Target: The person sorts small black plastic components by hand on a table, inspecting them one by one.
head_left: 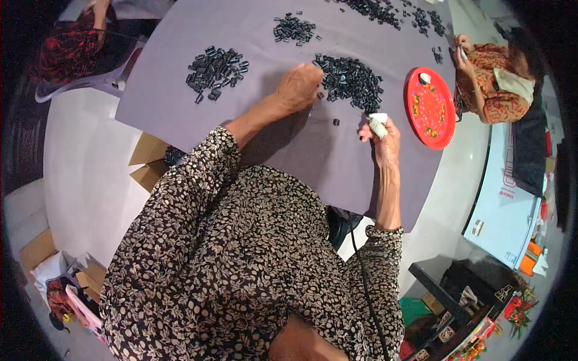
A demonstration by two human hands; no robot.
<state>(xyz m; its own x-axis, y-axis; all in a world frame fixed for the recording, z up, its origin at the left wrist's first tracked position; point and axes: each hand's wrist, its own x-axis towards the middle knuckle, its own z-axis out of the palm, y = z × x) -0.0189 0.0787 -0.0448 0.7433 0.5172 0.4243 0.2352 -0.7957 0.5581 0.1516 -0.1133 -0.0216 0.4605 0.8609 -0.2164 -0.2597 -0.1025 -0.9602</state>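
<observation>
On the grey-covered table, my left hand (pixel 299 88) is closed beside the left edge of a pile of small, shiny black pieces (pixel 352 83). A dark piece shows by its fingertips, too small to tell whether it is gripped. Just below the pile's lower right end, my right hand (pixel 388 139) is closed around a crumpled white cloth (pixel 378 124). A tiny dark piece shows at that hand's fingers. Between my hands, one loose black piece (pixel 336 122) lies on the grey cloth (pixel 346 162).
More black pieces form a left heap (pixel 217 71), a smaller heap (pixel 294 30) and far groups (pixel 376 13). A red, flower-patterned tray (pixel 411 117) lies at the right edge. Co-workers sit right (pixel 500 84) and far left (pixel 69 51). A cardboard box (pixel 146 150) stands below left.
</observation>
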